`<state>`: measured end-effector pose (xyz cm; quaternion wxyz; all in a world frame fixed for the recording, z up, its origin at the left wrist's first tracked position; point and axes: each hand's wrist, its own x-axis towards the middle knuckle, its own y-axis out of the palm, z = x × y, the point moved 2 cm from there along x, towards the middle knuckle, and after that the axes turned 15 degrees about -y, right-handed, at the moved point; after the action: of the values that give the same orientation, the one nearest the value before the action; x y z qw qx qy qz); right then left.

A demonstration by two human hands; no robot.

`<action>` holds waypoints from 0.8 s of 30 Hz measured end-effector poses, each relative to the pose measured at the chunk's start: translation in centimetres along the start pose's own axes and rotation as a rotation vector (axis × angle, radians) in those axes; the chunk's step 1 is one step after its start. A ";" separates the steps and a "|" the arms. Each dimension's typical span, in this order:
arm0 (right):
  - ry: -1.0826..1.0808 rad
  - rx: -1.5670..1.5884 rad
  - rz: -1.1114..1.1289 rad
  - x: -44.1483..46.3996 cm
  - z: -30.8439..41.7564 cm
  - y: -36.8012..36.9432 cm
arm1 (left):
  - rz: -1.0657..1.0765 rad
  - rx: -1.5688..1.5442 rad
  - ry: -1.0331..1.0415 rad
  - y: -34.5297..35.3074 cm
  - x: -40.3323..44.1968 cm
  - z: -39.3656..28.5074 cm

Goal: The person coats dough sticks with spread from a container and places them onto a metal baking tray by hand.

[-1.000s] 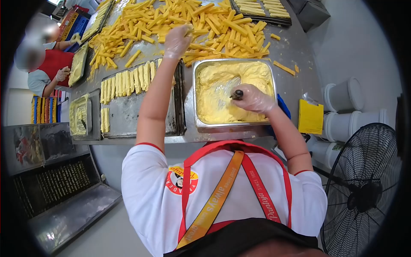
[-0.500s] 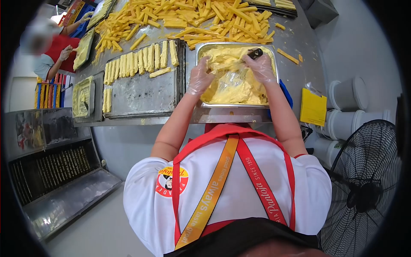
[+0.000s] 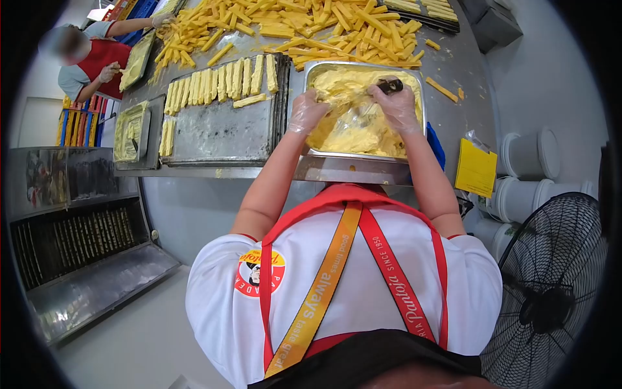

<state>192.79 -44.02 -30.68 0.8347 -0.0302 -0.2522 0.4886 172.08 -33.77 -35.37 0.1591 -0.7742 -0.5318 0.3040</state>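
Observation:
My right hand [image 3: 396, 107], in a clear glove, is closed round the black handle of a spreading tool [image 3: 391, 85] over a steel pan [image 3: 363, 155] of pale yellow cream [image 3: 363, 139]. The tool's blade points down into the cream. At the pan's left side my left hand [image 3: 310, 111], also gloved, has its fingers pressed together; what they pinch is smeared with cream and cannot be made out. Left of the pan, a dark baking tray [image 3: 220, 136] holds a row of cream-coated sticks [image 3: 217, 84], with one lying crosswise below the row's right end.
A large pile of yellow sticks [image 3: 350, 32] covers the table's far part. A smaller cream pan [image 3: 133, 133] stands at left, near a co-worker in a red apron [image 3: 103, 61]. White buckets [image 3: 531, 155], a yellow paper [image 3: 476, 168] and a fan [image 3: 551, 305] are at right.
My left hand came back from the stick pile to the cream pan's left side. My right hand moved up within the pan with the tool. The co-worker's far arm now reaches toward the pile.

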 end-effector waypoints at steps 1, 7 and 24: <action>0.064 0.200 -0.046 -0.4 0.6 0.5 | 0.001 0.013 -0.005 0.1 0.1 0.1; 0.095 -0.037 0.005 0.1 -3.0 0.3 | 0.039 0.081 -0.031 -0.7 -0.8 -0.6; 0.169 0.302 0.028 0.1 -0.7 1.8 | -0.188 0.173 0.287 0.3 -2.6 0.3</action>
<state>191.68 -42.86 -31.81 0.8411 0.0513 -0.1045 0.5283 171.41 -36.29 -34.99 0.3270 -0.7401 -0.5454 0.2187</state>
